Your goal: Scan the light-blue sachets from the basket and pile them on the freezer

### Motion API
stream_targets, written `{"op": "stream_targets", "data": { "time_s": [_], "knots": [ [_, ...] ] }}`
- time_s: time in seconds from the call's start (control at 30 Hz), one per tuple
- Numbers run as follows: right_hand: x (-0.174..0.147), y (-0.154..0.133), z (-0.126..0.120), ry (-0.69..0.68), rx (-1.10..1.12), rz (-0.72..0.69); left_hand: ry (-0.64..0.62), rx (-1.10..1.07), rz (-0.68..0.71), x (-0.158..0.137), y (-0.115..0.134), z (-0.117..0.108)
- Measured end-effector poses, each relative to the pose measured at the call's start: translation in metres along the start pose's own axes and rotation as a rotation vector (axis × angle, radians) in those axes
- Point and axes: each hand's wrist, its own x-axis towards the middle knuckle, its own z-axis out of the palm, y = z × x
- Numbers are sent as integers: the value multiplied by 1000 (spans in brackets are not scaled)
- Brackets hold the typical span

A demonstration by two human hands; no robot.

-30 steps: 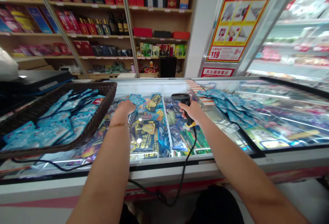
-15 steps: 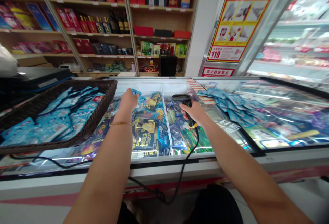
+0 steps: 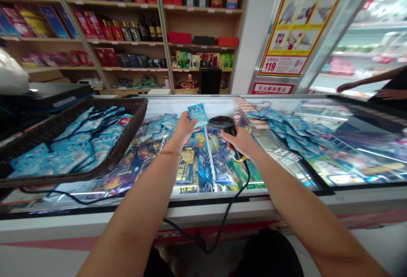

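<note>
My left hand [image 3: 185, 126] pinches a small blue packet [image 3: 197, 114] by its left edge and holds it up over the glass-topped freezer. Just to the right, my right hand [image 3: 241, 141] is wrapped round the grip of a black barcode scanner [image 3: 221, 122]. The scanner's head faces left, close to the packet, and its black cable [image 3: 226, 209] hangs over the freezer's front edge. Behind my left hand lies a loose group of similar blue packets [image 3: 155, 126]. A larger pile of blue packets [image 3: 288, 128] rests on the glass to the right.
A dark wicker basket [image 3: 133, 131] with many blue packets stands at the left. Bagged goods in white wire baskets [image 3: 208, 154] show through the glass. Shelves of boxes [image 3: 203, 8] stand behind. At far right, another person's arm [image 3: 365, 82] reaches over the freezer.
My left hand has moved right, bringing the blue packet up beside the scanner. The scanner stays nearly in place. Another person's arm has appeared at the far right.
</note>
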Motion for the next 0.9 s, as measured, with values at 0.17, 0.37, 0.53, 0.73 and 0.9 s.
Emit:
{"op": "stream_targets", "data": {
  "time_s": [0.17,0.37,0.53,0.73,0.9],
  "knots": [
    [3,5,0,-15,-20,-17,50,-28,31,0,0,4],
    [3,7,-1,-41,-57,-31,36,-25,37,-1,0,5],
    [5,8,-1,-47,-55,-17,4,13,24,-2,-6,5],
    [0,2,-1,-57,-94,-40,-18,-9,9,-3,-6,8],
    [2,4,-2,-57,-83,-24,10,-83,-31,-8,-5,15]
  ]
}}
